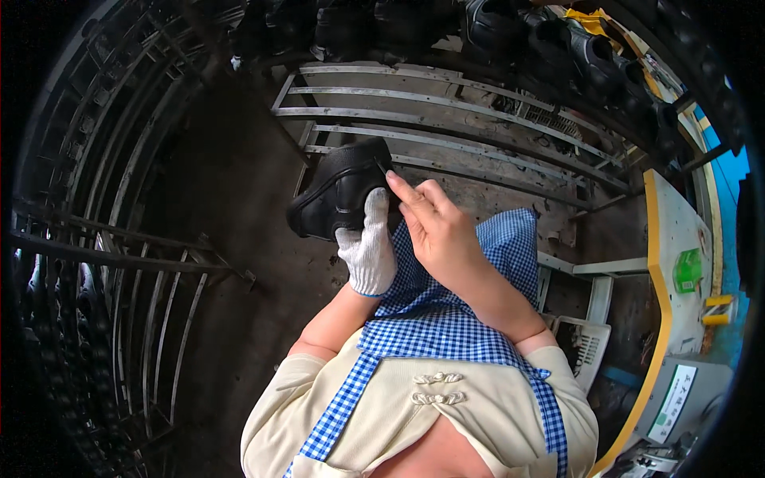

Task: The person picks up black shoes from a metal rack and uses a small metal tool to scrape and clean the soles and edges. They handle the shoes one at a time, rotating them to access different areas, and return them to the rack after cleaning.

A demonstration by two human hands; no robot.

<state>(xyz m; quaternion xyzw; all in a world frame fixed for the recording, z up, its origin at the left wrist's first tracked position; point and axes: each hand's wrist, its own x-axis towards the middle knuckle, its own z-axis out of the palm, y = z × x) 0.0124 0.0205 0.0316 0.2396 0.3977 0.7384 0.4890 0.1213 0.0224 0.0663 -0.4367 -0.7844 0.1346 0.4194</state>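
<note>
A black shoe is held up in front of my apron, tilted, with its toe and heel ends hard to tell apart. My left hand, in a white knit glove with a blue cuff edge, grips it from below, the thumb pressed against its side. My bare right hand is at the shoe's right edge. Its index finger reaches toward the shoe and the other fingers are curled in. A thin dark sliver shows at that fingertip; I cannot tell whether it is a tool or part of the shoe.
Metal racks stand ahead, with rows of black shoes along the top. More racking runs down the left. On the right are a yellow-edged white table, a grey machine and a white plastic basket.
</note>
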